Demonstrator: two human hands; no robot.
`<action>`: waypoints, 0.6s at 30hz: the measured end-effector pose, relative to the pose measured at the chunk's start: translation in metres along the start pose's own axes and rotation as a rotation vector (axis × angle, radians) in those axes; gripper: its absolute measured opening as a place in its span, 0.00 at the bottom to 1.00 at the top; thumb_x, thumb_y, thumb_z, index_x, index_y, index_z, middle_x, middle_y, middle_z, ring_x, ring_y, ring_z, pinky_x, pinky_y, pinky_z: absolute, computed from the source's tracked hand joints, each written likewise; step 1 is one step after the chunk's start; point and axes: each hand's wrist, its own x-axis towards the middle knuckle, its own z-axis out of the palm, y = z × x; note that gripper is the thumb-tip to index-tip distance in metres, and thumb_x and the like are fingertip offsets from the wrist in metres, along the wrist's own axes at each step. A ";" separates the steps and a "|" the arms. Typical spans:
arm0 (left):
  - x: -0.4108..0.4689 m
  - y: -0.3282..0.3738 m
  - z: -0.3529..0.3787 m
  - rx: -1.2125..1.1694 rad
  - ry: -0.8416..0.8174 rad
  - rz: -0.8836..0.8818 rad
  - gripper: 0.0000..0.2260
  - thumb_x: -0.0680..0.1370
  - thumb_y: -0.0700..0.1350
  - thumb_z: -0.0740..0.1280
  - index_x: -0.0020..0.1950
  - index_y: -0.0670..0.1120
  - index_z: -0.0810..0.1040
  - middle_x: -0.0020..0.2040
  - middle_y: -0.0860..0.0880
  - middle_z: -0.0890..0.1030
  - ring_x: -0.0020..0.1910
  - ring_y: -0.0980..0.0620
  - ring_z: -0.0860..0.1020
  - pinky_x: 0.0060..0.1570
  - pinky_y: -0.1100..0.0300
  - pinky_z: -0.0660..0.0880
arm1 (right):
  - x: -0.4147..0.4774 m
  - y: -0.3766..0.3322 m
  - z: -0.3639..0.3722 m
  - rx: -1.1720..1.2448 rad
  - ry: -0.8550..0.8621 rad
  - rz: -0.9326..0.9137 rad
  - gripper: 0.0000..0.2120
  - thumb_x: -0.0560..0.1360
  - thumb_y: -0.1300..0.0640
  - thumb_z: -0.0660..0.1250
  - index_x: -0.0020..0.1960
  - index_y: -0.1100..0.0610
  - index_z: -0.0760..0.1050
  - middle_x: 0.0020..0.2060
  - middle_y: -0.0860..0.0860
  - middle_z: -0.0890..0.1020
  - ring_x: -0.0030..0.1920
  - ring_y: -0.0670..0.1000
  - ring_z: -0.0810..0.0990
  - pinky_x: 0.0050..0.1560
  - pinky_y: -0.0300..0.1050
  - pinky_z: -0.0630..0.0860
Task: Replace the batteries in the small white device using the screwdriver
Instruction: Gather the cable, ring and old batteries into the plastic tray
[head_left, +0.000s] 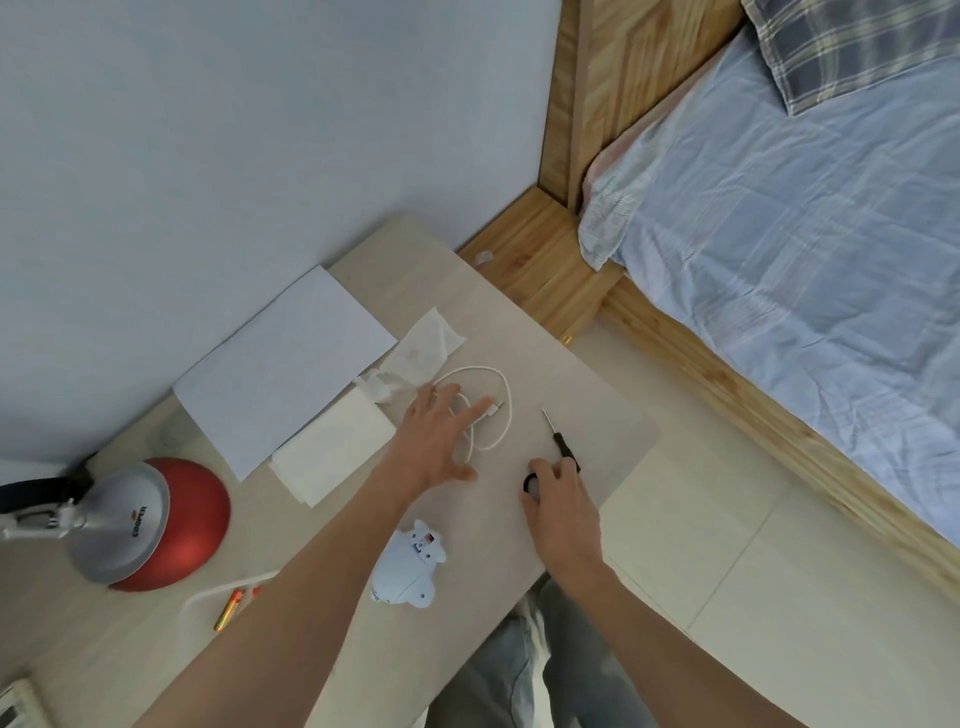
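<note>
Two batteries (230, 609) near the desk (597, 415) front edge, far left. One white device (410, 566) face down, nearer the body than both hands. Left hand (436, 436) spread flat over one white cable (488, 410). Right hand (561, 499) curling onto one screwdriver (558, 441), tip pointing away; clearly nearer.

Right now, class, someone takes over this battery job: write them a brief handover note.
Left hand: open, spread over the white cable, holding nothing.
Right hand: resting on the screwdriver handle; grip unclear.
White device: lies near the desk's front edge, untouched.
Batteries: beside the red lamp.
Done: nothing visible.
Left: unscrew, swap batteries, close.
</note>
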 end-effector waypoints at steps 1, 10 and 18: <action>0.000 0.001 0.001 0.013 0.014 -0.002 0.53 0.64 0.66 0.81 0.83 0.66 0.56 0.80 0.46 0.61 0.78 0.36 0.59 0.77 0.41 0.64 | 0.001 -0.001 0.001 0.002 -0.003 -0.005 0.09 0.83 0.52 0.65 0.62 0.51 0.71 0.56 0.49 0.70 0.53 0.53 0.76 0.48 0.54 0.83; -0.002 -0.004 0.013 -0.127 0.134 -0.014 0.53 0.62 0.63 0.84 0.82 0.62 0.62 0.78 0.48 0.67 0.77 0.35 0.61 0.77 0.38 0.64 | 0.001 0.001 0.007 -0.020 0.026 -0.061 0.04 0.85 0.53 0.62 0.59 0.51 0.71 0.51 0.48 0.71 0.48 0.51 0.74 0.44 0.52 0.81; -0.008 -0.005 0.020 -0.216 0.148 -0.054 0.50 0.65 0.59 0.84 0.83 0.58 0.63 0.76 0.49 0.70 0.77 0.36 0.63 0.75 0.38 0.66 | 0.002 0.003 0.006 -0.021 0.032 -0.089 0.03 0.86 0.52 0.62 0.58 0.51 0.72 0.51 0.47 0.71 0.46 0.50 0.75 0.43 0.49 0.80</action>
